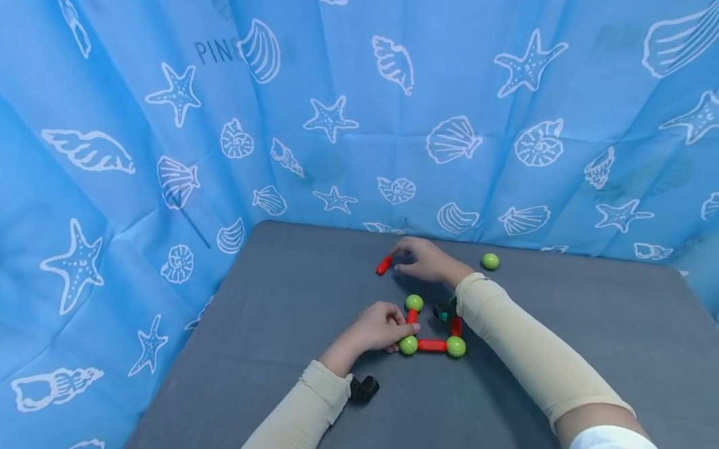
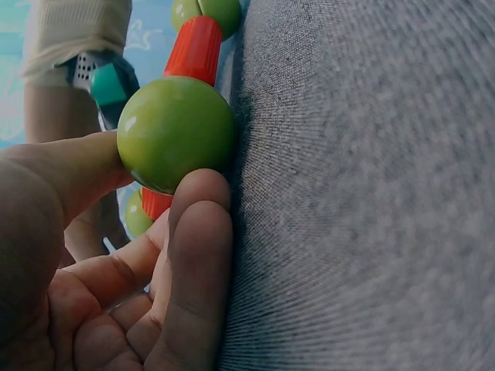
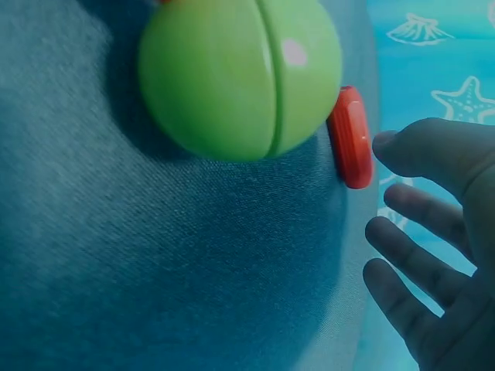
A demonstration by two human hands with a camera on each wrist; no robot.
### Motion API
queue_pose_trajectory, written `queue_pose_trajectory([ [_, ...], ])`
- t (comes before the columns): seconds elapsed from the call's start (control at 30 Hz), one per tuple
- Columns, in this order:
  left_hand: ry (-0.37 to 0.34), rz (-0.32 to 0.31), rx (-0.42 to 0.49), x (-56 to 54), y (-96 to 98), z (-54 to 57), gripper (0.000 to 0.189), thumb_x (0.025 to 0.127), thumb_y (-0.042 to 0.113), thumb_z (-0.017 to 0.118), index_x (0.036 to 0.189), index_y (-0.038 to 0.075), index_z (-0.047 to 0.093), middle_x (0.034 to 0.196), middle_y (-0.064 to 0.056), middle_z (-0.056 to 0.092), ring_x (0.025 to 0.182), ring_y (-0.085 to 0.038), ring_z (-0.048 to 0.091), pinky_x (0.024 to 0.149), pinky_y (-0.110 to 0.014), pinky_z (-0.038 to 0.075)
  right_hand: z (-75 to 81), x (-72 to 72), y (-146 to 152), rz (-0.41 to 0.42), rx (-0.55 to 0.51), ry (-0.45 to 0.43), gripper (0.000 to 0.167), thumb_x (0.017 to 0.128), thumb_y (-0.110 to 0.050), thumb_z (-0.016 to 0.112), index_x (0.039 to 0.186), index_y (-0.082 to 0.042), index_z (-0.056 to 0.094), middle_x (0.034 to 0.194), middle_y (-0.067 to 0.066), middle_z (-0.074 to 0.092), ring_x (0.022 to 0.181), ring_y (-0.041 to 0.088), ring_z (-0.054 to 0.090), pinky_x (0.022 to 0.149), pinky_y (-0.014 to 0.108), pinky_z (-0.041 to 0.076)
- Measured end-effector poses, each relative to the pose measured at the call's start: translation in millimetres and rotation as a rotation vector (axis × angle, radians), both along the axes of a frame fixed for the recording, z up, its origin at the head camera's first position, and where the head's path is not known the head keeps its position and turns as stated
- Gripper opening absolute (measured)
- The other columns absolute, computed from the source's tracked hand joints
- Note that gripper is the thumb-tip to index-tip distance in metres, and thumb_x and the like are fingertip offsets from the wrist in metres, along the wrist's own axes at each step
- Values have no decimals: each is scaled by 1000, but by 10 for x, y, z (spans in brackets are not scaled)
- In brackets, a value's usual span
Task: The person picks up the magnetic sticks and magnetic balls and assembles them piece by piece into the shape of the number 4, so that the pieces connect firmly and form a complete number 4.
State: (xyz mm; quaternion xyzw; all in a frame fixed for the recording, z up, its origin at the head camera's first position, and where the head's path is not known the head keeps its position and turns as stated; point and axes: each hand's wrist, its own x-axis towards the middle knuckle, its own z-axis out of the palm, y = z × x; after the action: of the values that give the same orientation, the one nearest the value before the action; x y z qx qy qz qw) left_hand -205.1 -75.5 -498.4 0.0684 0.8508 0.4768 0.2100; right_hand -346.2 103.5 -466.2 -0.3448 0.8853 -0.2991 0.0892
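Observation:
Green balls and red rods are joined into an open-sided frame lying on the table. My left hand [image 1: 378, 327] pinches its near-left ball [image 1: 408, 345], with the thumb on one side and fingertips beneath in the left wrist view. From that ball one red rod [image 1: 432, 346] runs right to another green ball [image 1: 456, 347], and a second leads away to the far-left ball [image 1: 414, 303]. Beyond the frame, my right hand [image 1: 426, 260] reaches over a loose red rod [image 1: 384, 265]. Its fingers are spread, the thumb tip right beside the rod [image 3: 352, 139] in the right wrist view.
A loose green ball [image 1: 490, 261] lies near the table's back edge, right of my right hand. Behind the grey table [image 1: 278, 376] hangs a blue curtain [image 1: 365, 116] with shell and starfish prints. My right forearm crosses over the table's right part.

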Motion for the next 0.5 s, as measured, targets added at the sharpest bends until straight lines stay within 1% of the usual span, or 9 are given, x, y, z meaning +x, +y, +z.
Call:
queue_pose_trajectory([
  [0.17, -7, 2, -3, 4, 4, 5, 32, 97, 45, 78, 86, 16, 68, 67, 0, 65, 58, -16, 67, 58, -30, 55, -27, -76, -66, 59, 46, -32, 38, 100, -12, 75, 136, -4, 69, 137, 14, 67, 130, 35, 62, 111, 56, 50],
  [0.3, -10, -2, -2, 8, -3, 12, 32, 97, 44, 77, 86, 16, 68, 67, 0, 65, 58, -16, 66, 58, -29, 55, -49, -115, -101, 75, 55, -34, 38, 99, -14, 76, 135, -6, 70, 137, 12, 68, 129, 33, 63, 111, 54, 51],
  [0.5, -10, -7, -3, -3, -7, 19, 32, 98, 44, 77, 86, 16, 67, 66, 1, 64, 57, -14, 65, 57, -27, 54, -46, -135, -148, 84, 71, 0, 34, 99, -14, 76, 131, -6, 72, 131, 12, 70, 124, 32, 65, 106, 53, 53],
])
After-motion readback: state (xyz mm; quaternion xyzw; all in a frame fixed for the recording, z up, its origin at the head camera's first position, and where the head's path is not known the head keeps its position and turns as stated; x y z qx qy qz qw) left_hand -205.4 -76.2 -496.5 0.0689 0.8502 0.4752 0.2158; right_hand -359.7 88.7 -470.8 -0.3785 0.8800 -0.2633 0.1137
